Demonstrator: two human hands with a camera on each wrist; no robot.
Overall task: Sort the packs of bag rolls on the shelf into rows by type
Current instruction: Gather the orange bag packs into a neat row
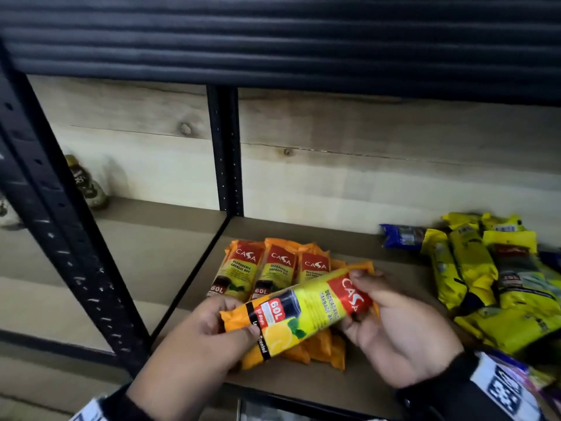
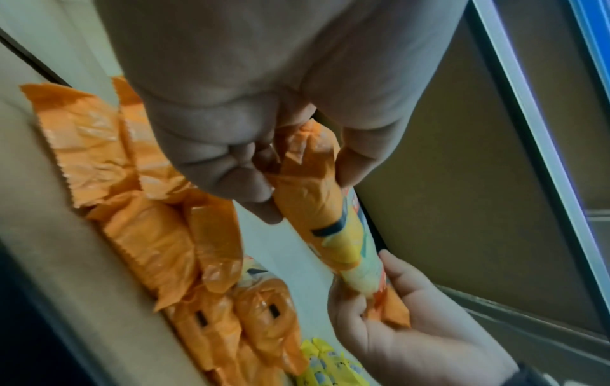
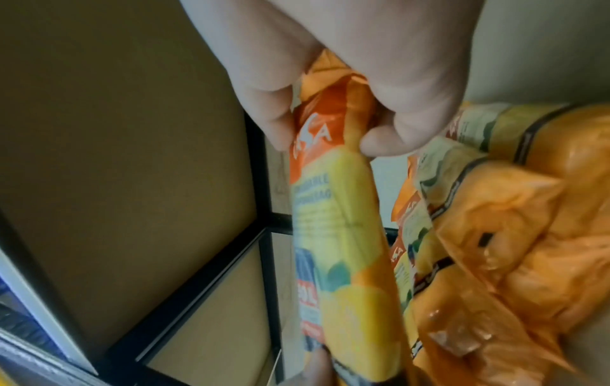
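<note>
Both hands hold one orange and yellow Casa garbage-bag pack [image 1: 306,308] above the shelf, lying crosswise. My left hand [image 1: 224,326] pinches its orange lower end [image 2: 307,188], thumb on top. My right hand [image 1: 361,302] grips the red-labelled upper end [image 3: 317,135] between thumb and fingers. Under it, a row of matching orange packs [image 1: 267,271] lies side by side on the shelf board [image 1: 334,381], also seen in the left wrist view [image 2: 158,235] and the right wrist view [image 3: 495,248]. A heap of yellow packs [image 1: 491,284] lies at the right.
A blue pack [image 1: 400,237] lies behind the yellow heap. A black upright post [image 1: 226,153] stands at the back and a perforated one [image 1: 69,238] at the front left. A small bottle [image 1: 88,183] stands on the left bay's shelf. A dark shelf overhangs above.
</note>
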